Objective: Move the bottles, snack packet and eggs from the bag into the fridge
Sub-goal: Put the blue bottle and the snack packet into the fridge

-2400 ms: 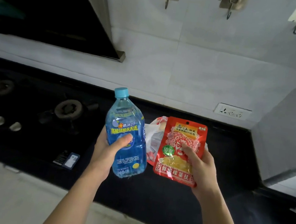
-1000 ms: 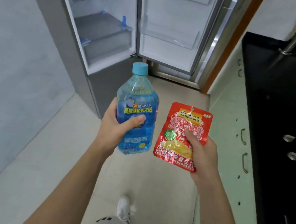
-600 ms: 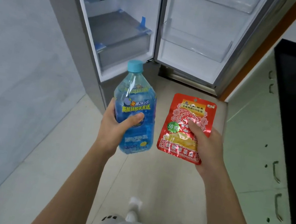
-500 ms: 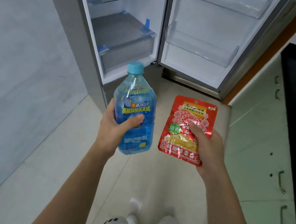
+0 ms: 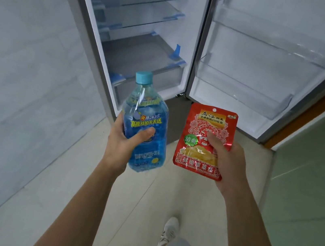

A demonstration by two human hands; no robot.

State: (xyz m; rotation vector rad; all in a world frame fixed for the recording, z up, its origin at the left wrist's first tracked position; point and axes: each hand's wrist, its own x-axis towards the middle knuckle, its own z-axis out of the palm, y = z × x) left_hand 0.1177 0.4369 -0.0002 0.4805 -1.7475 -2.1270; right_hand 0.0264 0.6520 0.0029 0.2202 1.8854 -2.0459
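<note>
My left hand (image 5: pixel 124 144) grips a blue bottle (image 5: pixel 144 124) with a light blue cap, held upright in front of me. My right hand (image 5: pixel 227 165) holds a red snack packet (image 5: pixel 205 129) by its right side, thumb on its front. Both are at chest height, just short of the open fridge (image 5: pixel 144 41). The fridge shows glass shelves and a lower drawer on the left. Its open door (image 5: pixel 252 58) on the right carries clear door bins. The bag and eggs are out of view.
A grey tiled wall runs along the left. Pale green cabinets (image 5: pixel 306 188) with handles line the right. The beige tiled floor (image 5: pixel 83 184) stretches to the fridge; my white shoe (image 5: pixel 170 230) is below.
I have turned from the black counter and walked toward the fridge. It now looms larger and closer. Both hands keep the same hold on the bottle and the packet.
</note>
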